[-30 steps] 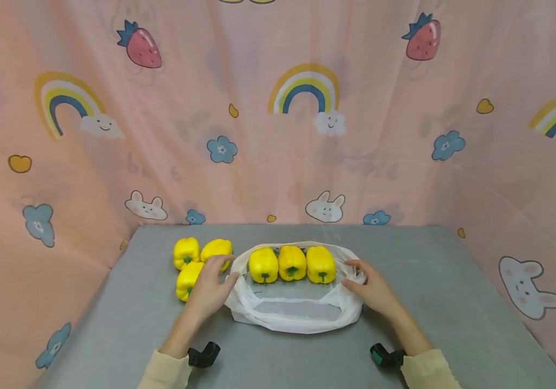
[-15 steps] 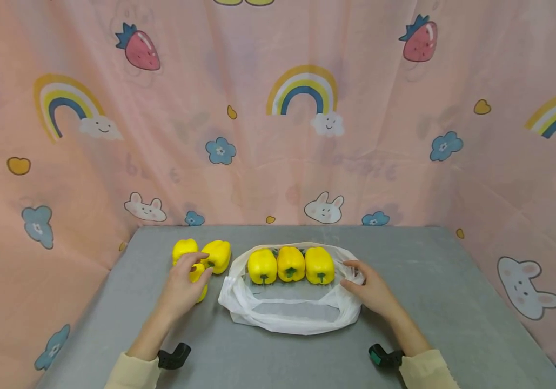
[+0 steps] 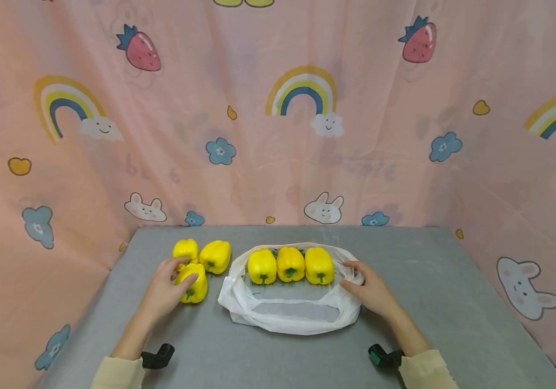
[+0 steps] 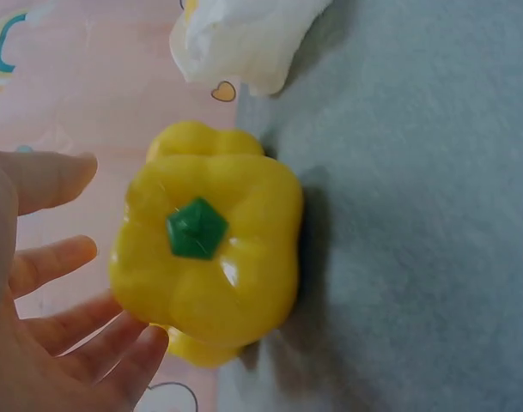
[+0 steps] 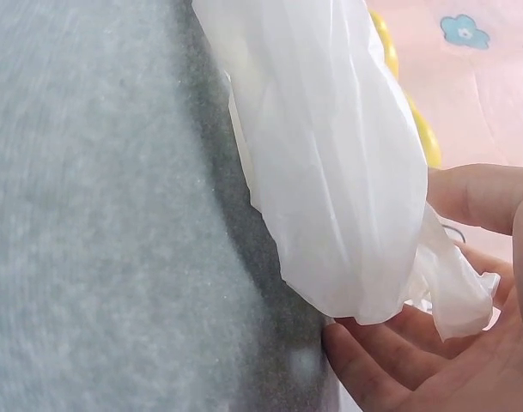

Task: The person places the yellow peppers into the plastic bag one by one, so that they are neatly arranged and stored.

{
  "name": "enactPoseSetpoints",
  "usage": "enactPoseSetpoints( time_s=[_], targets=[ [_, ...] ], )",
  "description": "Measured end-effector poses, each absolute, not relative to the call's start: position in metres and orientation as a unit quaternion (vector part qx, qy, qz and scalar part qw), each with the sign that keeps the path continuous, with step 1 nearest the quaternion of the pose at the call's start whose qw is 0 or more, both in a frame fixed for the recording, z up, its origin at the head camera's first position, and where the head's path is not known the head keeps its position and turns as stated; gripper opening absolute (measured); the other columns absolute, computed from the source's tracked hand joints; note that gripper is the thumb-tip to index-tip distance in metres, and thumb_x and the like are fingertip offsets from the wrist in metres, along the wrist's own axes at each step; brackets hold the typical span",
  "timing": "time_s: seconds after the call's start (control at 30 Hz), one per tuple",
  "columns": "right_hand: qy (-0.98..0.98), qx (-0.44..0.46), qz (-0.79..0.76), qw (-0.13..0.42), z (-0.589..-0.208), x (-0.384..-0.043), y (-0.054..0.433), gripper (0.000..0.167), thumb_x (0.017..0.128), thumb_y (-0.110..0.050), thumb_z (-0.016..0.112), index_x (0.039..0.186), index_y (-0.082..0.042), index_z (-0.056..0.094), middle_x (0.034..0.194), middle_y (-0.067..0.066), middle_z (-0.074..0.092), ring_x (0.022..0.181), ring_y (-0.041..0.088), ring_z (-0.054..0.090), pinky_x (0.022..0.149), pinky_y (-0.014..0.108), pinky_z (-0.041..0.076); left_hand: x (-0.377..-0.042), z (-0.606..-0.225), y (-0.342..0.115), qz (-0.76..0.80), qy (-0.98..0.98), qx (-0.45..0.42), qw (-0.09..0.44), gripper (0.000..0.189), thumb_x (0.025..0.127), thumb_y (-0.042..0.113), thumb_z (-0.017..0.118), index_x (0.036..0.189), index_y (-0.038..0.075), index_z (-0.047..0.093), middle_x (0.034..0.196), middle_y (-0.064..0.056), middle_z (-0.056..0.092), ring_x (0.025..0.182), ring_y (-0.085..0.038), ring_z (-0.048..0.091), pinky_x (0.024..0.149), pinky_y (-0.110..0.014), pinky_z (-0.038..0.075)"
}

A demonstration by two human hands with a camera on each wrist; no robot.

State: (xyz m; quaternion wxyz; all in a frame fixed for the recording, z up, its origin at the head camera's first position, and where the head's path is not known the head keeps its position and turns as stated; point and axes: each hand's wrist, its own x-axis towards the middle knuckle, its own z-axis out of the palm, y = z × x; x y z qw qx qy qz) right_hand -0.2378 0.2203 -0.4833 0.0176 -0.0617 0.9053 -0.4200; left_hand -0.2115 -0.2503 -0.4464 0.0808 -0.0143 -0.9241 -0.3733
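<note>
My left hand (image 3: 163, 289) is beside the front yellow bell pepper (image 3: 197, 288) of a group of three, fingers spread and thumb apart. In the left wrist view this bell pepper (image 4: 218, 266) shows its green stem end, near the fingertips; the palm holds nothing. A white plastic bag (image 3: 287, 324) lies with its mouth spread wide, three yellow bell peppers (image 3: 290, 265) in a row inside. At the bag's right rim rests my right hand (image 3: 372, 289), thumb and fingers apart. The right wrist view has loose plastic of the bag (image 5: 330, 172) between them, partly hiding the thumb tip.
Two more yellow bell peppers stand behind the front one: a left one (image 3: 186, 249) and a right one (image 3: 216, 256), close to the bag's left side. All lie on a grey table (image 3: 278, 362). A pink printed curtain (image 3: 278, 173) encloses the back and sides.
My left hand has let go of the bag's left rim and moved left to the front bell pepper. The right hand stays at the bag's right rim.
</note>
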Motion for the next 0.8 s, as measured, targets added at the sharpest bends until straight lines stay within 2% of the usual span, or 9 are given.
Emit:
enactPoseSetpoints(
  time_s=[0.2,0.43,0.8],
  targets=[
    [0.904,-0.055,-0.424,0.02,-0.485,-0.238,0.22,0.055,0.098,-0.026,0.067,0.145,-0.004,0.05,0.148,0.029,0.046,0.134,0.047,0.043,0.108,0.068,0.035,-0.215,-0.453,-0.256,-0.404,-0.914,0.005,0.035,0.062,0.097,0.038,0.069,0.144,0.002,0.05,0.144,-0.025,0.043,0.128,-0.042,0.045,0.104,-0.06,0.043],
    [0.905,-0.048,-0.421,0.024,-0.485,-0.239,0.222,0.055,0.098,-0.028,0.067,0.146,-0.006,0.05,0.147,0.027,0.046,0.132,0.045,0.045,0.104,0.065,0.04,-0.214,-0.463,-0.257,-0.39,-0.921,-0.003,0.017,0.07,0.098,0.044,0.067,0.148,0.001,0.046,0.144,-0.026,0.044,0.123,-0.04,0.046,0.103,-0.06,0.04],
    [0.906,-0.047,-0.419,0.019,-0.486,-0.24,0.222,0.055,0.099,-0.028,0.067,0.146,-0.005,0.049,0.148,0.027,0.046,0.134,0.045,0.044,0.107,0.066,0.037,-0.215,-0.471,-0.259,-0.412,-0.911,-0.001,0.006,0.074,0.097,0.051,0.064,0.151,0.004,0.043,0.152,-0.025,0.04,0.131,-0.04,0.043,0.108,-0.062,0.035]
  ],
)
